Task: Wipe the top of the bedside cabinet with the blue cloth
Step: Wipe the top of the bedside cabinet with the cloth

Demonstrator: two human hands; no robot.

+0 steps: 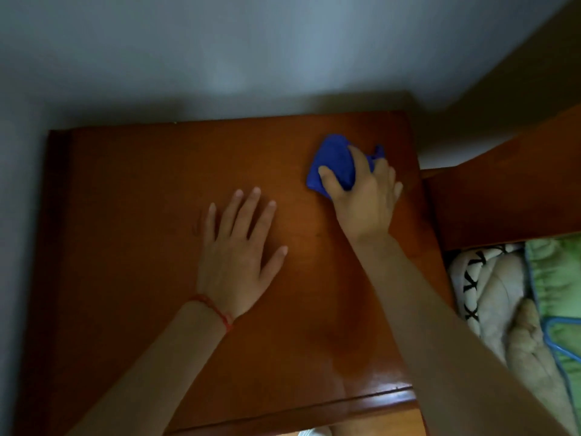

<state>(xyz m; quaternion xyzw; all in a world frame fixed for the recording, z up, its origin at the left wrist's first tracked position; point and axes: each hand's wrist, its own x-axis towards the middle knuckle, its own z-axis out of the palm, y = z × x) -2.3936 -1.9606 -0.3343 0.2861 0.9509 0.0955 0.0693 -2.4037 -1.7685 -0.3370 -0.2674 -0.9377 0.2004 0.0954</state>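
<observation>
The bedside cabinet's top [141, 231] is a glossy reddish-brown wooden panel filling the middle of the view. A bunched blue cloth [334, 162] lies on its far right part. My right hand [361, 196] grips the cloth from the near side, thumb and fingers curled over it, pressing it onto the wood. My left hand [239, 250] rests flat on the middle of the top, fingers straight and spread, with a red string around the wrist. The cloth's near half is hidden under my right hand.
A grey wall [220, 58] runs behind and left of the cabinet. A wooden headboard [503, 196] stands at the right. Below it lies bedding: a black-and-white patterned blanket [481, 278] and a green pillow [556, 278]. The cabinet's front edge [361, 401] shines.
</observation>
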